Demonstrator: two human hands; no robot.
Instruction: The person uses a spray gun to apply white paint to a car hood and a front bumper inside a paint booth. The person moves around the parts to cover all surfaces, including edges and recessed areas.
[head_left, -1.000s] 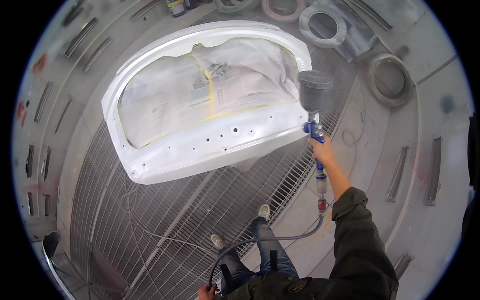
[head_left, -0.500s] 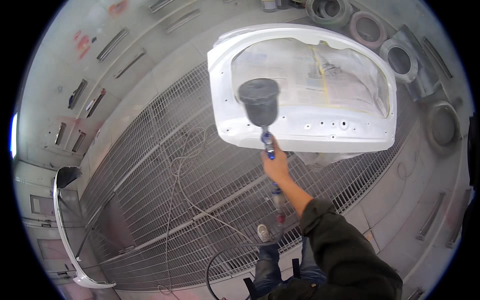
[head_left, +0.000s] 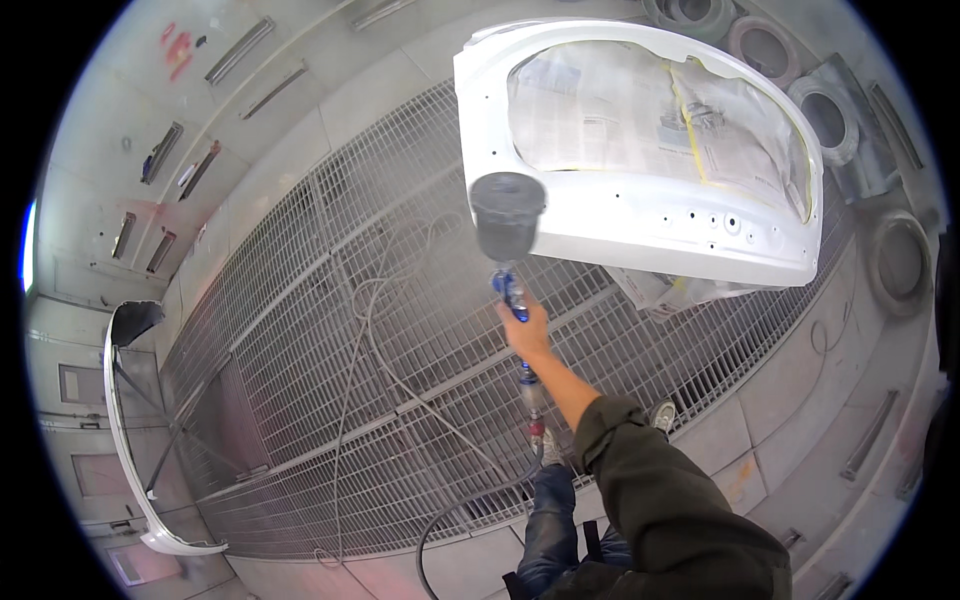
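I have the gravity-feed spray gun [head_left: 510,293] in my right hand [head_left: 527,330], fingers closed around its blue body; I cannot tell whether the trigger is squeezed. The gun is out in front of me, over the floor grating [head_left: 300,360], its dark grey cup [head_left: 508,220] uppermost. From where I look, the cup overlaps the lower left corner of the white car tailgate [head_left: 610,225]; I cannot tell how near it truly is.

Beneath my hand hang a clear inline filter [head_left: 531,397] and a red coupling [head_left: 537,429], from which a dark air hose [head_left: 455,507] curves down to my left. My left hand is out of view, so I cannot tell what its grip is like.

The tailgate's window opening is covered with masking paper [head_left: 590,110], a strip of yellow tape [head_left: 690,125] running down it, and more paper pokes out below the bottom edge. Under me are my jeans and two pale shoes [head_left: 663,415]. A thin hose [head_left: 372,335] loops across the grating. To the far left stands a curved white bumper-like panel [head_left: 125,455]; beyond the tailgate's right side, dusty tyre-like rings [head_left: 850,135] lie along the booth's edge.
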